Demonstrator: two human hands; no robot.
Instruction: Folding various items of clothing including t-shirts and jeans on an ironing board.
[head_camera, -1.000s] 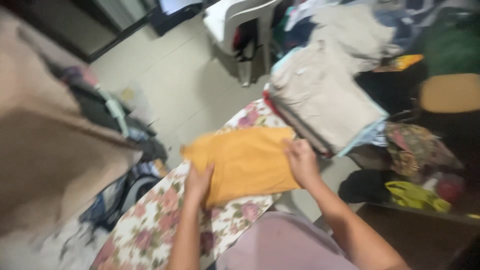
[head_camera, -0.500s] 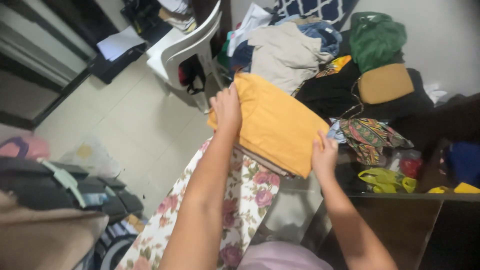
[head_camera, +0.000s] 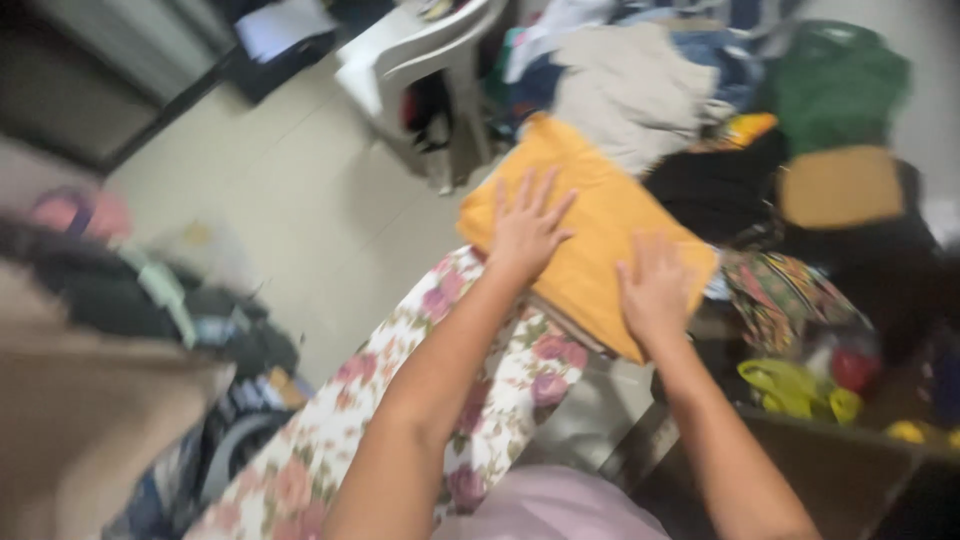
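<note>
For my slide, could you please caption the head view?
Both hands press flat on a folded yellow garment.

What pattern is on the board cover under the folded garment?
Pink and red roses on a cream floral board cover, clearest in the head view.

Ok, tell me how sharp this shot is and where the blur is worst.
Head view: soft all over from motion blur. Both hands, left and right, flat on the folded orange cloth, are readable but smeared. The left edge is worst, a brown smudge. Lighting is even indoor light, with no glare.
</note>
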